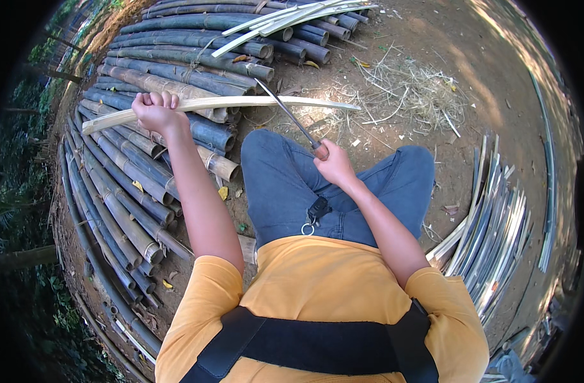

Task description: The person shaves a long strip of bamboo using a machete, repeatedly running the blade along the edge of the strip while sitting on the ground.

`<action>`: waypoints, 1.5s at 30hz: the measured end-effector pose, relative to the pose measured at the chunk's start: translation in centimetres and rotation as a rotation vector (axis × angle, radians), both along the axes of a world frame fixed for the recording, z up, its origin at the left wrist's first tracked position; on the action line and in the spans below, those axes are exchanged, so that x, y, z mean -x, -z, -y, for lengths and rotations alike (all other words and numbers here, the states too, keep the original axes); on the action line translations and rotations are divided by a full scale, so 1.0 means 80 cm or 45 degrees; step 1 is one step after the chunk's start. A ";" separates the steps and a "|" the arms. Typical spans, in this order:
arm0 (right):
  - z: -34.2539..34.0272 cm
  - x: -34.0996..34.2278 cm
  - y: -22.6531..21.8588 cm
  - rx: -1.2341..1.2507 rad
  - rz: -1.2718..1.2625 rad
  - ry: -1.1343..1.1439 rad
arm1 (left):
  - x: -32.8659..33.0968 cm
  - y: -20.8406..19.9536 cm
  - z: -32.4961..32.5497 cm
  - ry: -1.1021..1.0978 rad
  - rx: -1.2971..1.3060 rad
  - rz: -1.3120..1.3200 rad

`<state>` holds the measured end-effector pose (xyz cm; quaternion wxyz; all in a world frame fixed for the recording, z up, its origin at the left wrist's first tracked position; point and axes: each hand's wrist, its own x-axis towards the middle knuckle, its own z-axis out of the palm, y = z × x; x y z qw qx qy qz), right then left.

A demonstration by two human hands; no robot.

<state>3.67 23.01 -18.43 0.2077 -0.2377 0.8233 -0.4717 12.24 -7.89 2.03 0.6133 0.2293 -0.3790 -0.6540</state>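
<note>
My left hand (156,113) is closed around a long pale bamboo strip (241,102), gripping it near its left end. The strip stretches to the right, out past my knees. In my right hand (335,165), held above my lap, is a knife (294,119) with a wooden handle and a long narrow blade. Its blade slants up and to the left, and its tip crosses the strip in this view; whether the two touch I cannot tell.
Bamboo poles (196,131) lie stacked on my left and ahead, with pale split strips (285,20) on top. Thin shavings (413,96) litter the dirt ahead. A bundle of split strips (490,236) lies to my right, and a long strip (550,185) runs along the far right.
</note>
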 end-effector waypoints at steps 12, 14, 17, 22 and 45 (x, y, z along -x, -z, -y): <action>-0.076 0.038 -0.006 0.589 0.436 0.161 | 0.158 -0.123 -0.134 0.677 0.792 -0.047; -0.095 0.037 -0.025 0.661 0.645 0.232 | 0.173 -0.125 -0.149 0.709 0.829 -0.117; -0.110 0.042 -0.022 0.737 0.800 0.366 | 0.185 -0.120 -0.163 0.734 0.883 -0.311; -0.137 0.053 -0.001 0.750 0.921 0.487 | 0.195 -0.118 -0.188 0.732 0.902 -0.420; -0.150 0.054 0.036 0.750 1.103 0.524 | 0.167 -0.052 -0.120 0.270 0.687 0.173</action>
